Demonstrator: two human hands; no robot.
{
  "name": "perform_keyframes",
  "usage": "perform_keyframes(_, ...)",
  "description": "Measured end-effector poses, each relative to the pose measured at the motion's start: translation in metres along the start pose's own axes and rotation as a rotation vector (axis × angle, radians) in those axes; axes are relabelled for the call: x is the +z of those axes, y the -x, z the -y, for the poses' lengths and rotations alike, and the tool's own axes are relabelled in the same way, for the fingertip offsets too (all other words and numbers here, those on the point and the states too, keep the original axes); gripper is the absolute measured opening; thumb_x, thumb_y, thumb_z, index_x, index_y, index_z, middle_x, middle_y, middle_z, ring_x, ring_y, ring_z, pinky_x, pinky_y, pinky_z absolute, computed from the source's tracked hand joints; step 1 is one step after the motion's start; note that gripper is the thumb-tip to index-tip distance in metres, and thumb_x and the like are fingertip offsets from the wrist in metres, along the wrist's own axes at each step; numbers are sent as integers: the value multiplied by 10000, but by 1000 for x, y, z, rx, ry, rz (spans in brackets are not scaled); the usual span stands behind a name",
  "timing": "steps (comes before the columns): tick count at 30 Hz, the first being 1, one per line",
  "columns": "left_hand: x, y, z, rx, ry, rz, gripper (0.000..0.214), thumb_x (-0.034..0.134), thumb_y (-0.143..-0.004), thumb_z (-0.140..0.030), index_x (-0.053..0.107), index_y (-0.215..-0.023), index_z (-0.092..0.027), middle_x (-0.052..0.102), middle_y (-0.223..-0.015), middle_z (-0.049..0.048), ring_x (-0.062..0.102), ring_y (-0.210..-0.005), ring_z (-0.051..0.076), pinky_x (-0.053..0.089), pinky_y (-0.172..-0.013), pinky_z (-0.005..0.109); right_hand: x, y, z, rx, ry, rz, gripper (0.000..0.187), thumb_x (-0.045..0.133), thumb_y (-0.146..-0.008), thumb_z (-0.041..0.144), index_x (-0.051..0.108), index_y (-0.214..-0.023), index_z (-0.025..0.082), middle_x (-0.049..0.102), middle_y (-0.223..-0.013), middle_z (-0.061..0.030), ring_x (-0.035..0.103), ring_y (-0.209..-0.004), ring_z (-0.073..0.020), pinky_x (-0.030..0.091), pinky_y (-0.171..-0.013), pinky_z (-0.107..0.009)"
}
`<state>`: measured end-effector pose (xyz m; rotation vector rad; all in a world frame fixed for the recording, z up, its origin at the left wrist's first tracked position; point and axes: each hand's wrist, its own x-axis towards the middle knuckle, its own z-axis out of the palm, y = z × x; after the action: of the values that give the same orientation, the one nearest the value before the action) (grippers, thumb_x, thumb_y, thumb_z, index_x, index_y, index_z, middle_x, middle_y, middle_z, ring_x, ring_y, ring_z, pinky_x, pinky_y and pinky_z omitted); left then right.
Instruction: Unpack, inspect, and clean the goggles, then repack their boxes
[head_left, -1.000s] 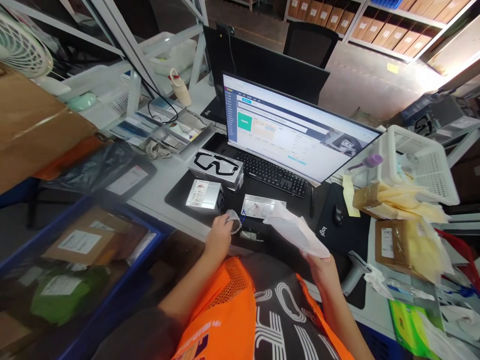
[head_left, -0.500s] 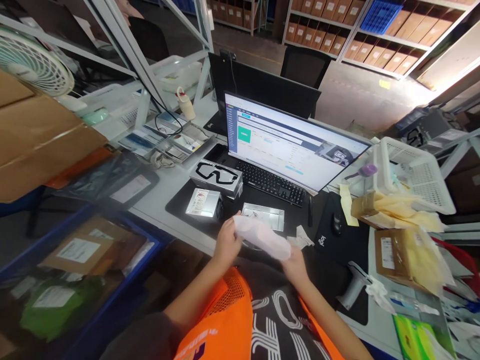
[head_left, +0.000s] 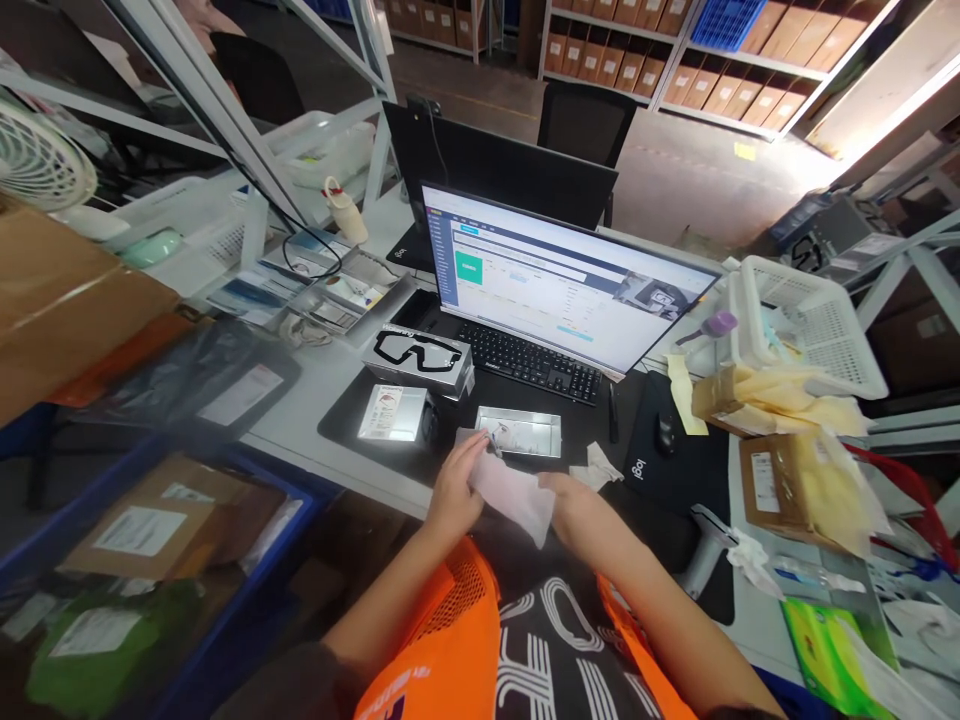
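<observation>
In front of my body I hold a thin white sleeve [head_left: 517,495], soft like cloth or tissue, above the desk's front edge. My left hand [head_left: 456,490] is closed on its upper left end, where a small dark bit shows that I cannot make out. My right hand [head_left: 577,508] grips the sleeve's right side, its fingertips mostly hidden. Just beyond lies an open silver box tray [head_left: 544,435]. To the left are a silver box with a glasses picture [head_left: 420,358] and a smaller silver box with a label [head_left: 391,414].
Behind the boxes stand a keyboard [head_left: 525,362] and a lit monitor [head_left: 555,285]. A crumpled tissue [head_left: 597,467], a mouse [head_left: 665,433] and a barcode scanner [head_left: 705,555] lie to the right. At the lower left is a blue bin [head_left: 247,580] with parcels.
My right hand has moved left and turned over, closer to my left hand. The sleeve, stretched out before, now hangs shorter and folded. The view has shifted slightly.
</observation>
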<state>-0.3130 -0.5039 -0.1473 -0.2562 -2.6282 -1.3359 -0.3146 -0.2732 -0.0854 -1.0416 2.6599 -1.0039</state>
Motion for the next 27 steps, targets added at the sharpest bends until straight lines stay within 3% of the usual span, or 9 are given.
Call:
perform_keyframes(3, -1, -1, -5, 37, -25, 1, 665, 492, -752, -14, 515, -1387, -210, 556, -1448, 98, 515, -1353, 244, 443, -1149, 459, -5, -2, 4, 61, -75, -39, 392, 455, -808, 1, 761, -998, 156, 727, -1106, -124, 683, -1035, -225, 559, -919, -326)
perform_keyframes(7, 5, -1, -15, 98, -111, -20, 695, 425, -781, 13, 461, -1439, -209, 534, -1469, 107, 498, -1372, 241, 437, -1154, 468, -6, -5, 8, 331, -328, -232, 312, 545, -788, 78, 794, -928, 202, 764, -999, -86, 719, -867, -222, 565, -748, -306)
perform_keyframes(12, 15, -3, -27, 185, -136, 27, 778, 388, -748, 61, 426, -1470, -227, 523, -1480, 90, 465, -1401, 233, 431, -1166, 471, 6, -2, 11, 665, -668, -460, 205, 706, -719, 294, 811, -855, 183, 787, -830, -79, 718, -774, -279, 572, -802, -402)
perform_keyframes(16, 22, -5, -33, 153, -94, 54, 824, 390, -711, 69, 427, -1474, -241, 516, -1486, 85, 474, -1395, 232, 443, -1160, 459, 20, 1, 13, 804, -918, -569, 245, 702, -696, 350, 802, -797, 150, 735, -628, -46, 673, -622, -240, 568, -661, -351)
perform_keyframes(19, 23, -8, -35, 110, -75, 60, 824, 403, -711, 61, 429, -1478, -242, 512, -1488, 92, 478, -1390, 238, 442, -1158, 454, 24, 5, 12, 712, -754, -604, 215, 649, -729, 275, 798, -824, 153, 748, -695, -50, 673, -651, -224, 563, -663, -325)
perform_keyframes(24, 15, -15, -36, 171, -14, 93, 833, 427, -709, 58, 432, -1479, -259, 516, -1486, 89, 489, -1382, 243, 435, -1161, 467, 16, 11, 11, 262, -274, -399, 387, 498, -747, 51, 775, -978, 192, 743, -1044, -106, 703, -898, -229, 575, -825, -337)
perform_keyframes(27, 13, -16, -38, 256, -13, 128, 833, 415, -730, 65, 407, -1492, -271, 520, -1482, 89, 486, -1384, 236, 447, -1151, 472, 14, 9, 11, 285, -74, -341, 432, 467, -742, 11, 750, -1024, 175, 708, -1087, -136, 695, -905, -234, 593, -803, -348)
